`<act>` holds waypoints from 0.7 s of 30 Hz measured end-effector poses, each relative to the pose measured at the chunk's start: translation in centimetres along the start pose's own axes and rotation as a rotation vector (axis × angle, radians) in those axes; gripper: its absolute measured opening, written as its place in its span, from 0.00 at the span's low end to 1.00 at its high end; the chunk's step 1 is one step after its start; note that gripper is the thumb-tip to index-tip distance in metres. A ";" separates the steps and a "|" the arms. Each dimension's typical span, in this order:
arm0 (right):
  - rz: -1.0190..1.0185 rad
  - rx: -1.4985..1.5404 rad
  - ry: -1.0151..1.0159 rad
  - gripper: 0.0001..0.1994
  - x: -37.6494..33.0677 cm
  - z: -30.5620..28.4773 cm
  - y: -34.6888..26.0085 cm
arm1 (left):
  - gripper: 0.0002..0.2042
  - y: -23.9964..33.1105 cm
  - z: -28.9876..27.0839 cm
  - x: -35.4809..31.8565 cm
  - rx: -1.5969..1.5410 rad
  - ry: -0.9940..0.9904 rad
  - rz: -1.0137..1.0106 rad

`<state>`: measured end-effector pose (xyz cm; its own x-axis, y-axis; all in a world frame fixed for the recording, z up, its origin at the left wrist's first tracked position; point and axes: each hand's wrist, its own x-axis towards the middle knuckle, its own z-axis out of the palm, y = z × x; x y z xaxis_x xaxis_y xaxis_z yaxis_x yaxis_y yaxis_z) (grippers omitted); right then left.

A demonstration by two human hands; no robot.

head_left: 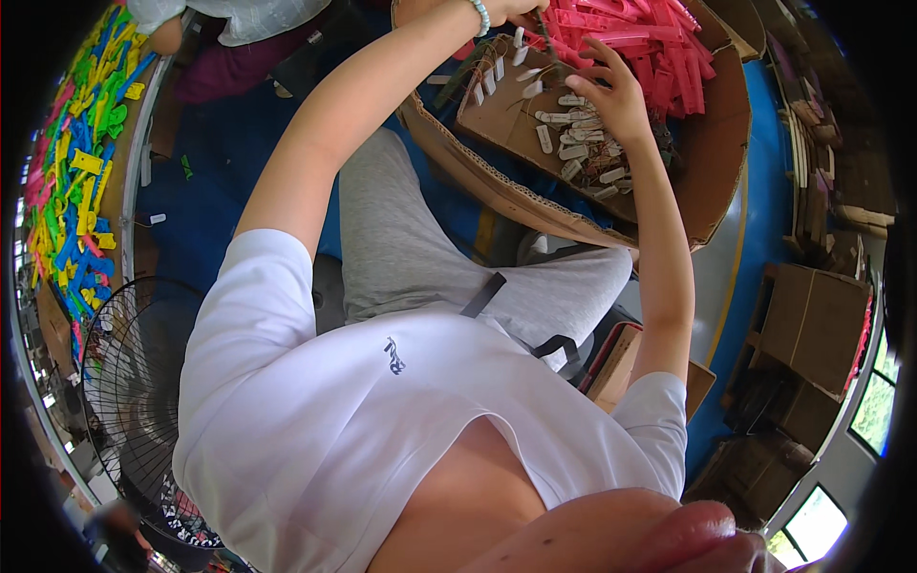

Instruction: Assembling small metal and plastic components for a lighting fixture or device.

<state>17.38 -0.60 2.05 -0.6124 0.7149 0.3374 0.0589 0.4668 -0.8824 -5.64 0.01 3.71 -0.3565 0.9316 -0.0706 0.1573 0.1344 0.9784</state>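
At the top edge, my left hand (516,8) is partly cut off by the picture. Its fingers are closed around the upper end of a thin dark strip (549,43) that slants down toward my right hand. My right hand (616,94) is beside the strip's lower end, thumb and fingers apart. Whether its thumb touches the strip I cannot tell. Below both hands, small white oblong pieces with thin wires (573,151) lie in a heap on a cardboard tray (506,124). Several more hang or lie near the strip. Bright pink plastic pieces (659,48) are piled behind.
A large open cardboard box (535,215) surrounds the tray before my knees. On the left, a table carries many yellow, green and blue plastic pieces (86,181). A black fan (134,382) stands at my left. Cardboard boxes (807,320) are stacked at right. Another person's sleeve (258,19) shows at upper left.
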 end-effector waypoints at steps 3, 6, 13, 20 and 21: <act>-0.141 -0.051 0.028 0.14 0.2 0.2 -0.3 | 0.02 0.4 1.0 -0.1 -0.266 -0.146 -0.004; -0.036 0.152 0.083 0.11 1.6 0.7 0.1 | 0.08 -0.9 -1.7 0.6 -0.343 -0.183 -0.078; 0.105 0.560 0.159 0.10 0.9 -4.7 2.4 | 0.13 3.4 1.5 -4.7 0.592 -0.390 0.797; 0.321 0.241 0.254 0.10 0.3 -7.7 3.7 | 0.09 2.7 3.3 -4.6 0.659 -0.274 0.712; 0.327 0.234 0.256 0.10 0.4 -8.1 4.2 | 0.09 2.1 3.6 -4.3 0.673 -0.265 0.726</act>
<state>23.81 5.87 1.13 -0.3761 0.9236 0.0737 0.0186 0.0871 -0.9960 -0.46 -2.54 5.33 0.2329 0.8974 0.3747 0.7677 -0.4061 0.4956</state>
